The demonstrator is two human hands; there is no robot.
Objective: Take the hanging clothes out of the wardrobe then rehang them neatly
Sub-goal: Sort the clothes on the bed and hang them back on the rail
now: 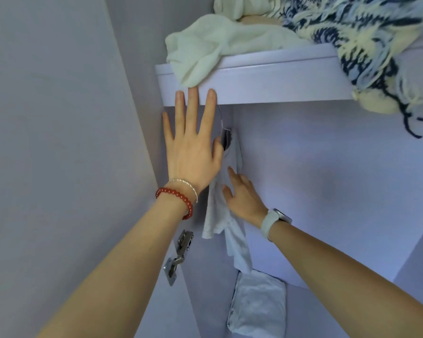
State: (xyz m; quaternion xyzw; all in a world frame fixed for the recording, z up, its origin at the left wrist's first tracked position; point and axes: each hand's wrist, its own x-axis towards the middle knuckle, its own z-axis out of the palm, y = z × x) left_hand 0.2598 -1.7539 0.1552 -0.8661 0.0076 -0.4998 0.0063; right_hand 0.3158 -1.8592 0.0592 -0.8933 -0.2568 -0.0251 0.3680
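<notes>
hands: two, left hand (191, 152) and right hand (244, 198)
hanging garments: one white garment (230, 215)
hangers: one hanger (224, 135)
folded cloths below: one (257, 306)
fabrics on shelf: two, cream cloth (205, 50) and blue patterned blanket (352, 28)
hinges: one (178, 257)
bracelets: two (181, 193)
watches: one (276, 220)

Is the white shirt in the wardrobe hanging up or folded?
Hanging up. The white shirt dangles from a hanger under the shelf, its cloth drooping loose, with the right hand touching it.

Pale lilac wardrobe interior (327, 167) under cool, dim light. Thick shelf (266, 81) across the top, heaped with a cream cloth (205, 45) and a blue-patterned knit (352, 28). Open door (59, 118) at left, on a metal hinge (178, 257).
</notes>
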